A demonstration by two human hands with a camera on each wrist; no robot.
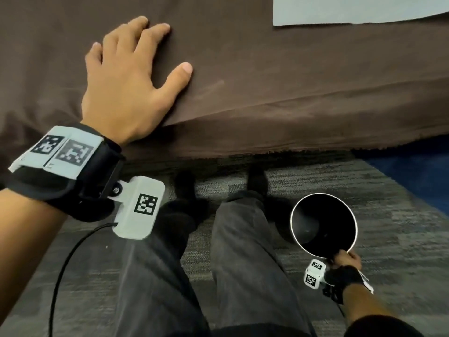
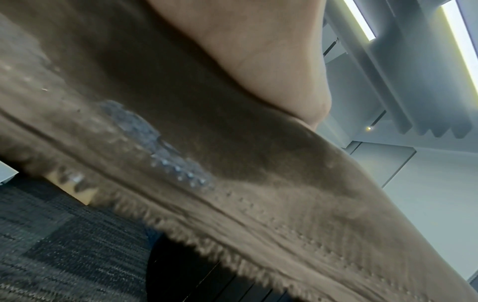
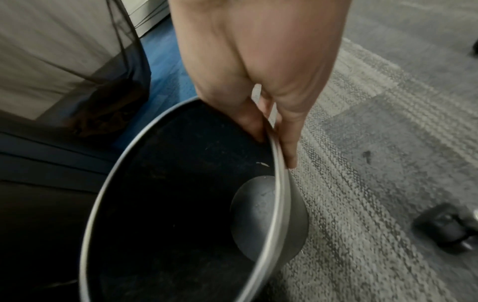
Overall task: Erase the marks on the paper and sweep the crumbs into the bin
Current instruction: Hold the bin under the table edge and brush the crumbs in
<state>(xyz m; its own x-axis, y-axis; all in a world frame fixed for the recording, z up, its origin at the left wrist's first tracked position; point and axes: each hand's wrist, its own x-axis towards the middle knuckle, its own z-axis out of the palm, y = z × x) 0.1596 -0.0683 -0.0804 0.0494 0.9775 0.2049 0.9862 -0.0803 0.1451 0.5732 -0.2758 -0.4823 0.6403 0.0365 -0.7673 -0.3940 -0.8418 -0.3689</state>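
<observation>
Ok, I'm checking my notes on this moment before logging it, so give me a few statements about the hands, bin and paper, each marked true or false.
1. The right hand pinches the rim of the bin. True.
2. The left hand holds an eraser. False: it lies flat, fingers spread, on the brown cloth and holds nothing.
3. The bin stands on the table beside the paper. False: it is down at carpet level, by the person's legs.
4. The paper lies on the brown cloth, apart from the left hand. True.
5. The bin is stuffed full. False: its bare bottom shows, with only a few specks.
</observation>
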